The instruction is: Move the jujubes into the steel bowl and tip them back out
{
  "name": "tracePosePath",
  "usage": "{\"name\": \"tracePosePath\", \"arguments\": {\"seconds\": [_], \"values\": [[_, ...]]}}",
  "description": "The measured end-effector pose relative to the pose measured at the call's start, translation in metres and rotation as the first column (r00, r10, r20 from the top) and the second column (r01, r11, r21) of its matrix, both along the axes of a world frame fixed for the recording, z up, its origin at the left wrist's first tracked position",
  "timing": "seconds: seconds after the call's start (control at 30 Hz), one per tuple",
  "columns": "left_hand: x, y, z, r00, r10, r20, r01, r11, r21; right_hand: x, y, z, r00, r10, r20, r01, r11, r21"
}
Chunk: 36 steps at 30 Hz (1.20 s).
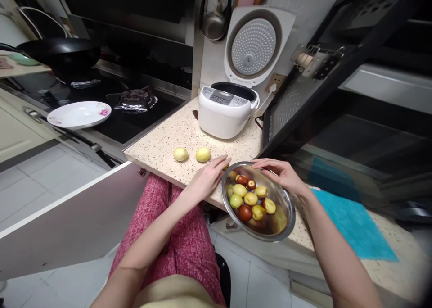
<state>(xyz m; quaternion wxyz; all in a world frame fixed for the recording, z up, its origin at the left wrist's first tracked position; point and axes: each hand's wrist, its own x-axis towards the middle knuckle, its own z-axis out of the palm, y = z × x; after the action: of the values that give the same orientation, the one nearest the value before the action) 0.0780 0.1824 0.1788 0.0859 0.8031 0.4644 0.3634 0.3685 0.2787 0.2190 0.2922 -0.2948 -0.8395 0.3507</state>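
A round metal bowl [286, 227] of red-brown and yellow-green jujubes [250, 198] juts past the counter's front edge, tilted toward me. My right hand [281, 175] is closed on its far right rim, the thumb side over the inside. Left of the bowl, my left hand [211, 176] reaches over the counter, its fingers close together. A jujube [226, 166] peeks out at those fingertips, mostly hidden by them; the left thumb is hidden too. Two yellow jujubes, one on the left [180, 154] and one nearer my hand [203, 154], lie apart on the counter.
Behind the fruit stands a white rice cooker [222, 119], lid raised. A white plate [79, 114] sits at the stove's front edge, near a black wok [60, 51]. At right are a dark appliance [337, 132] and a blue cloth [354, 227]. An open cabinet door [77, 222] juts out at left.
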Motion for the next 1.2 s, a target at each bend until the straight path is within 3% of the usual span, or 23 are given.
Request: {"name": "tracePosePath", "arguments": {"seconds": [0.1, 0.27, 0.43, 0.53, 0.7, 0.83, 1.03, 1.2], "values": [[0.009, 0.011, -0.002, 0.999, -0.032, -0.038, 0.031, 0.999, -0.021, -0.001, -0.001, 0.0, 1.0, 0.007, -0.009, -0.007, 1.0, -0.011], [0.014, 0.013, -0.002, 0.999, 0.024, -0.032, -0.028, 0.994, -0.101, -0.003, -0.002, -0.002, 0.998, 0.03, -0.06, -0.032, 0.999, -0.04], [0.005, -0.005, 0.001, 0.99, 0.117, 0.08, -0.118, 0.993, 0.01, -0.006, -0.004, -0.002, 0.999, 0.02, -0.043, -0.02, 1.0, -0.002], [0.001, -0.026, 0.015, 0.963, 0.142, 0.229, -0.166, 0.982, 0.086, -0.009, -0.007, -0.003, 0.999, 0.004, -0.049, -0.003, 1.0, 0.025], [0.008, -0.055, 0.042, 0.967, -0.038, 0.253, 0.029, 0.999, 0.039, -0.019, -0.014, -0.004, 0.994, -0.061, -0.096, 0.068, 0.995, 0.072], [0.019, -0.057, 0.041, 0.971, -0.164, 0.172, 0.178, 0.982, -0.069, -0.022, -0.017, -0.004, 0.991, -0.064, -0.115, 0.073, 0.995, 0.073], [0.024, -0.052, 0.038, 0.985, -0.165, 0.05, 0.17, 0.979, -0.114, -0.021, -0.015, -0.007, 0.991, -0.051, -0.127, 0.059, 0.996, 0.064], [0.023, -0.055, 0.037, 0.992, -0.102, 0.07, 0.105, 0.993, -0.046, -0.022, -0.015, -0.008, 0.989, -0.048, -0.139, 0.055, 0.997, 0.051]]}}
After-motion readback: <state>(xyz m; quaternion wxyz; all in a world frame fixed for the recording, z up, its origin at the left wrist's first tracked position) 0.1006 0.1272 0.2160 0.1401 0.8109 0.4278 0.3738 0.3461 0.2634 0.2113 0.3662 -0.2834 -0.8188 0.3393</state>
